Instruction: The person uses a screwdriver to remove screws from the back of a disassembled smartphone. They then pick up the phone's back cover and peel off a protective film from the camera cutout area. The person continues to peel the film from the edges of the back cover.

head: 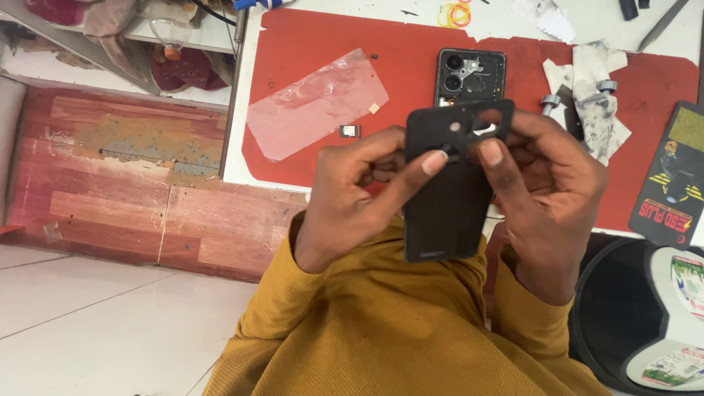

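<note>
Both my hands hold a black phone back cover (447,198) upright above my lap, its camera cut-outs at the top. My left hand (359,194) grips its left edge, thumb pressing a small dark piece near the cut-outs. My right hand (546,191) holds the right edge, thumb beside the left one. Behind the cover, an opened phone body (471,73) lies on the red work mat (315,44), its camera lenses exposed.
A clear plastic film sheet (315,103) and a small SIM tray (350,130) lie on the mat. Crumpled stained wipes (598,103) and two grey screws sit at right. Rubber bands (455,13) lie at the back, a black card (671,176) and a round black stool (623,308) on the right.
</note>
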